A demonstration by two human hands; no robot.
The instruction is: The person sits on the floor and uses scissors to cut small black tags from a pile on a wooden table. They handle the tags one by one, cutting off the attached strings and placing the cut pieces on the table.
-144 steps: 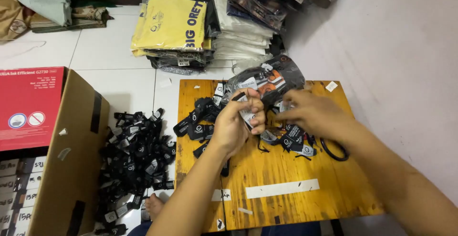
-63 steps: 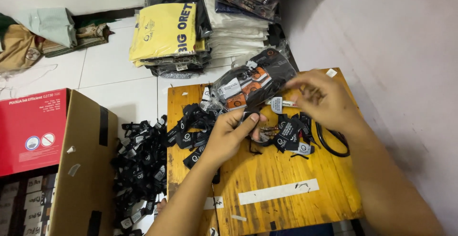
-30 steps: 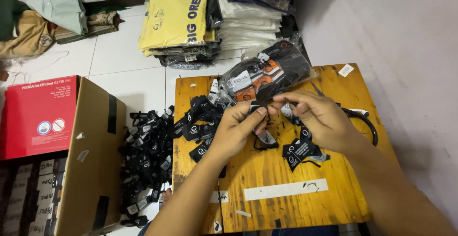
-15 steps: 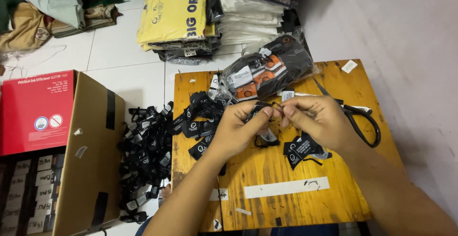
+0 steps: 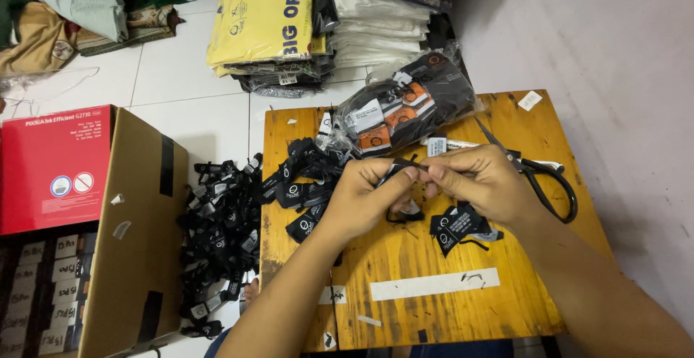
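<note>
My left hand (image 5: 366,194) and my right hand (image 5: 481,182) meet over the small wooden table (image 5: 434,307), both pinching one black tag on a thin black string (image 5: 400,168). Just beyond my fingers lies a clear plastic bag (image 5: 405,108) stuffed with black, white and orange tags. Loose black tags (image 5: 300,184) are heaped on the table's left part, and a few more black tags (image 5: 463,226) lie under my right wrist. Black-handled scissors (image 5: 538,173) rest to the right of my right hand.
A big pile of black tags (image 5: 217,235) covers the white floor left of the table. An open cardboard box (image 5: 130,235) with a red lid (image 5: 54,166) stands at the left. Stacks of folded, bagged clothes (image 5: 289,25) lie behind the table. A white wall (image 5: 614,54) is on the right.
The scissors now lie on the table instead of in my right hand. Both hands have come together on one tag and moved slightly nearer to me.
</note>
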